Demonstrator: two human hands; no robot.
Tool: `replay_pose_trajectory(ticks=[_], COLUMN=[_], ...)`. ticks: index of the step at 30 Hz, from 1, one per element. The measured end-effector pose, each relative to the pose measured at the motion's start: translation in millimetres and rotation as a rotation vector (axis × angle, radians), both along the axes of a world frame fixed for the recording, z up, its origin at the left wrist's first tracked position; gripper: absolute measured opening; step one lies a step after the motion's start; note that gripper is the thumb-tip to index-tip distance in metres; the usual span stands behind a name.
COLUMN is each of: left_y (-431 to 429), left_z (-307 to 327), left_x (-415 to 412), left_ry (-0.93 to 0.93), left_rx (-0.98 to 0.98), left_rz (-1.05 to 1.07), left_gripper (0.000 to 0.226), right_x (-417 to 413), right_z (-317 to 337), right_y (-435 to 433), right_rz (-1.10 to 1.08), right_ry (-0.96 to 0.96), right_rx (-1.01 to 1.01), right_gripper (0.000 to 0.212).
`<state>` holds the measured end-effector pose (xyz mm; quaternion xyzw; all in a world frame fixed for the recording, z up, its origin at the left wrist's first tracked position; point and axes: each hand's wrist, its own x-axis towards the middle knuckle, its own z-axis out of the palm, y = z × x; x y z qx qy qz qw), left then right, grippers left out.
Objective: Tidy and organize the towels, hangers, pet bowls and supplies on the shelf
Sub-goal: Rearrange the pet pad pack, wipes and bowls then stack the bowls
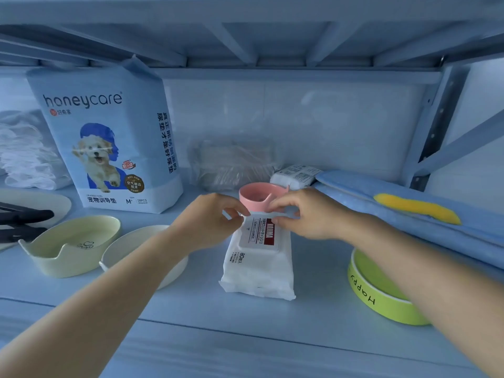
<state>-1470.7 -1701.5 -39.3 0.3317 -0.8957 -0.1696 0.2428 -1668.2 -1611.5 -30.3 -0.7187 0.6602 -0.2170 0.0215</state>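
Wipes pack (pixel 257 266): flat, centre of shelf (pixel 218 323), far end pinched by fingers of left hand (pixel 210 222) and right hand (pixel 308 214). Pink bowl (pixel 259 196): just behind the hands. Pale green bowl (pixel 71 246), cream bowl (pixel 128 246): left, the latter under the forearm. Lime bowl (pixel 381 293): right. Pad pack (pixel 109 137): upright, rear left.

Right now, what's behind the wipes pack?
A pink bowl sits just behind the wipes pack, with a clear bag and a white packet farther back. The left hand and right hand pinch the pack's far end and hide the bowl's base.
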Motion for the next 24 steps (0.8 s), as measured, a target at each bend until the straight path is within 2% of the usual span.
replay_pose_trajectory(ticks=[4,9,14,20,21,23,24], left_y=[-12,-38,-72,-100,-103,-108,-110], left_z=[4,4,-2,-7,-8,-11,-12], left_x=[-5,-3,-13,-45,-49,-55,-58], left_ry=[-0.041,-0.113,-0.223,-0.168,-0.172,-0.176,-0.174], left_rx=[-0.058,-0.082,-0.070,-0.019,-0.037,-0.059,-0.050], left_rz=[0.047,0.077,0.053,-0.087,-0.113,-0.169,-0.195], left_gripper=[0.020,0.020,0.021,0.027,0.030,0.036,0.037], right_x=[-18,-36,-50,-57,-55,-49,-44], right_z=[6,0,-11,-22,-20,-18,-17], right_y=[-21,-54,-92,-111,-109,-108,-107], right_rz=[-0.029,-0.105,-0.204,-0.220,-0.209,-0.158,-0.131], right_ry=[-0.003,0.125,0.182,0.174,0.186,0.190,0.184], right_rx=[-0.069,-0.061,0.088,0.165,0.168,0.159,0.151], right_gripper=[0.024,0.025,0.031,0.009,0.012,0.034,0.035])
